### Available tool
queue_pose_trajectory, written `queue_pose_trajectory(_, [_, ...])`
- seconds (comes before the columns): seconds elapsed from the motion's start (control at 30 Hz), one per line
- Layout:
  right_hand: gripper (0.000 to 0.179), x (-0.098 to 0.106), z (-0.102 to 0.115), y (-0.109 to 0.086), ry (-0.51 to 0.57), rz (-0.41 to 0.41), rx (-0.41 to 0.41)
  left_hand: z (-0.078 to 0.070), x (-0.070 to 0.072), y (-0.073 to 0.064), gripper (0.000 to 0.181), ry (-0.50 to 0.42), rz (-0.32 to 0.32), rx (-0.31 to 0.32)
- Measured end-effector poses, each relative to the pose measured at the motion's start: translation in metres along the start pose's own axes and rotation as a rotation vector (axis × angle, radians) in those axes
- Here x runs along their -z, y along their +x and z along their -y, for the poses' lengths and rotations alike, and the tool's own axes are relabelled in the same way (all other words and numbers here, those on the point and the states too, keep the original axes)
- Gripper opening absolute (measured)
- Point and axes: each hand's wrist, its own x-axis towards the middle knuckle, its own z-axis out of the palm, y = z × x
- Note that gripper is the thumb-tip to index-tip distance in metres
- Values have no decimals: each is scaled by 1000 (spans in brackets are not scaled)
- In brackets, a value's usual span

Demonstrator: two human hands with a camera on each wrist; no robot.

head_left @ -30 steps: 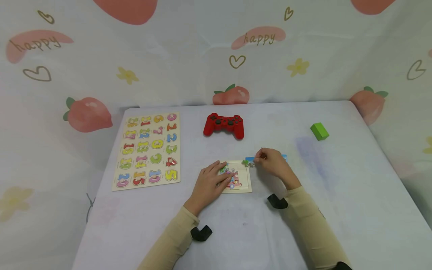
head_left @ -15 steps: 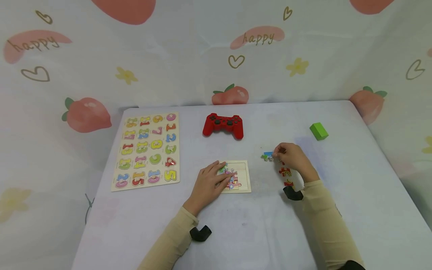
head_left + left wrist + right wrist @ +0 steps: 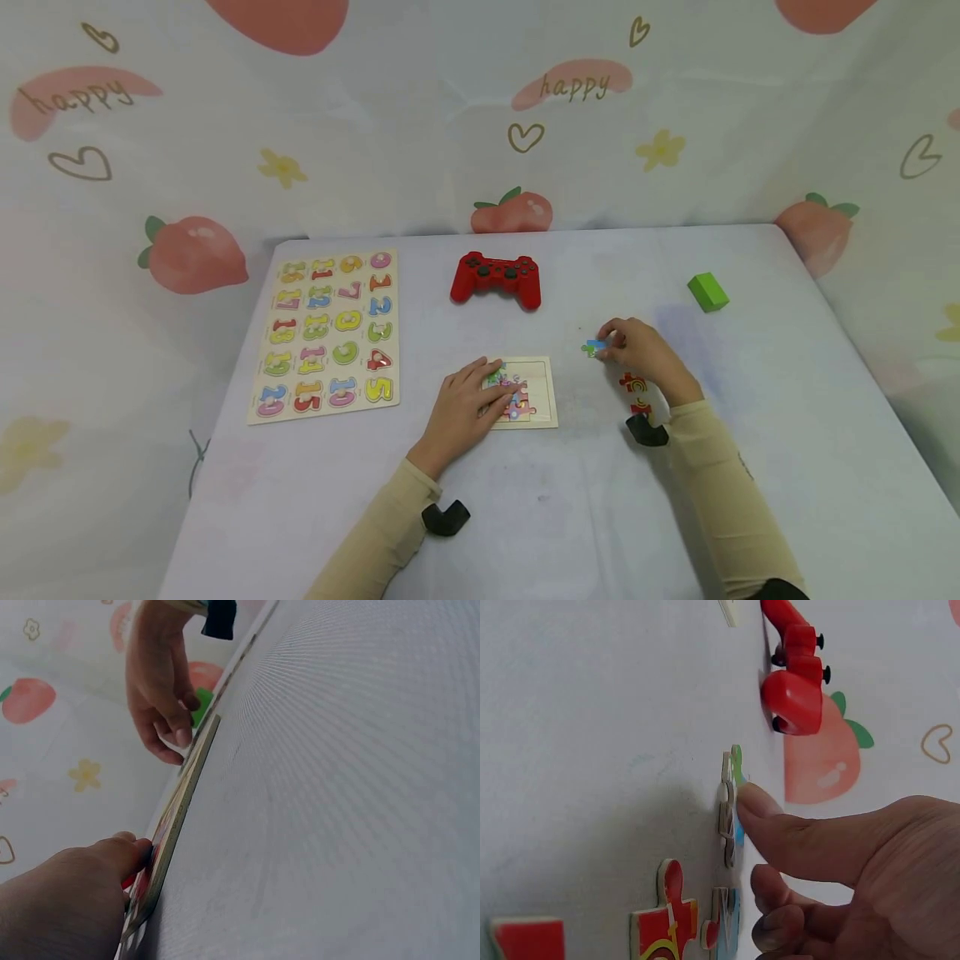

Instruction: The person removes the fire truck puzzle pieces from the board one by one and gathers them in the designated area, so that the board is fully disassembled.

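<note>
My left hand (image 3: 465,408) rests with outstretched fingers on a small jigsaw tray (image 3: 554,396), covering its left part. Pink and green pieces show in the tray around the fingers; its upper and right parts are bare wood. To the right of the tray, my right hand (image 3: 647,354) pinches a blue and green puzzle piece (image 3: 592,347) close over the table. In the right wrist view the thumb lies against this puzzle piece (image 3: 737,769), and the other fingers are partly hidden. Red puzzle pieces (image 3: 634,382) lie below the right hand, beside its wrist.
A wooden number board (image 3: 330,336) lies at the left. Behind the tray is a red game controller (image 3: 496,281), and a green block (image 3: 708,292) sits at the back right. A patterned cloth (image 3: 405,125) hangs behind the table.
My right hand has moved right, away from the tray, with the blue and green puzzle piece, then slightly back left. The red puzzle pieces have come into view. My left hand stays on the tray.
</note>
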Motion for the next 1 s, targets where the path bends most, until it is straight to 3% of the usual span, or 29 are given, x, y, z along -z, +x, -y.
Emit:
queue_pose_trajectory(0.53, [26, 2, 9, -8, -42, 13, 10, 2, -2, 0, 29, 7, 9, 0])
queue_pose_trajectory(0.77, [27, 14, 23, -19, -8, -81, 59, 2, -2, 0, 30, 2, 3, -14])
queue_pose_trajectory(0.9, [23, 3, 37, -20, -2, -106, 116, 2, -2, 0, 41, 40, 16, 7])
queue_pose_trajectory(1.0, [22, -13, 53, -21, -7, -66, 145, 2, -2, 0, 51, 70, 31, 36])
